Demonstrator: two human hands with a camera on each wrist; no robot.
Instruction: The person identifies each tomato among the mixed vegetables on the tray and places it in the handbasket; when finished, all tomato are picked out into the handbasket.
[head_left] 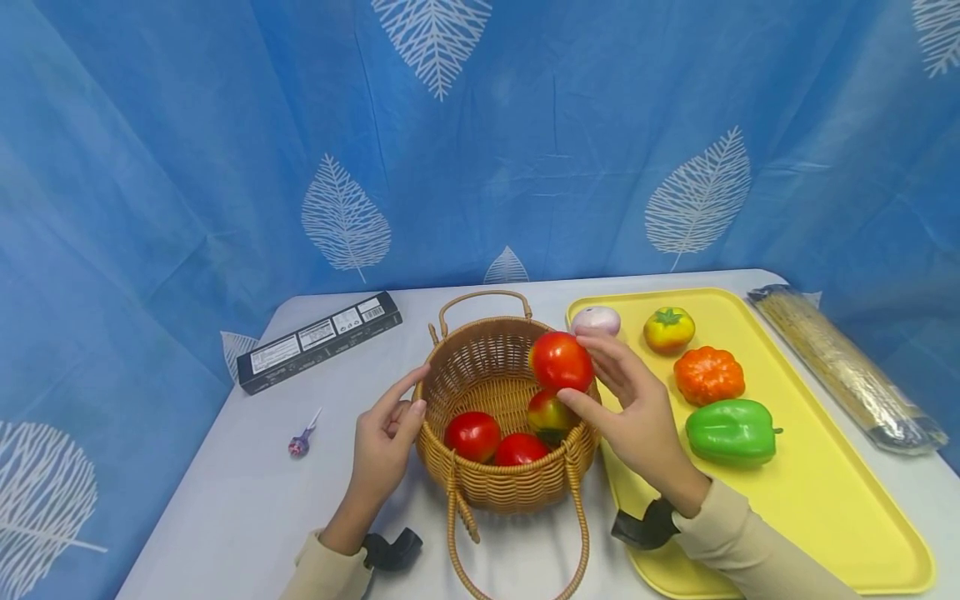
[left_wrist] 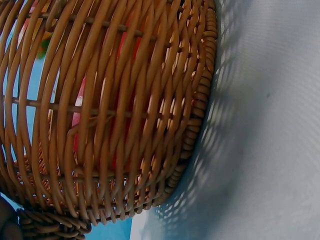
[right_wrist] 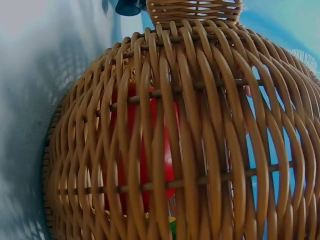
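A brown wicker basket (head_left: 517,497) stands on the white table, with red tomatoes (head_left: 472,436) and a yellow-green and red one (head_left: 551,414) inside. My right hand (head_left: 637,408) holds another red tomato (head_left: 561,362) between thumb and fingers, over the basket's right rim. At the left rim, my left hand (head_left: 384,450) grips the basket with thumb and index finger. Both wrist views are filled by the basket's woven wall (left_wrist: 115,110), red showing through the gaps; the hands' hold is hidden there.
A yellow tray (head_left: 817,533) on the right bears an onion (head_left: 596,320), a yellow-red tomato (head_left: 669,330), an orange pumpkin (head_left: 708,375) and a green pepper (head_left: 731,432). Beyond it lies a clear-wrapped pack (head_left: 847,367). Left are a black box (head_left: 318,342) and a lollipop (head_left: 300,443).
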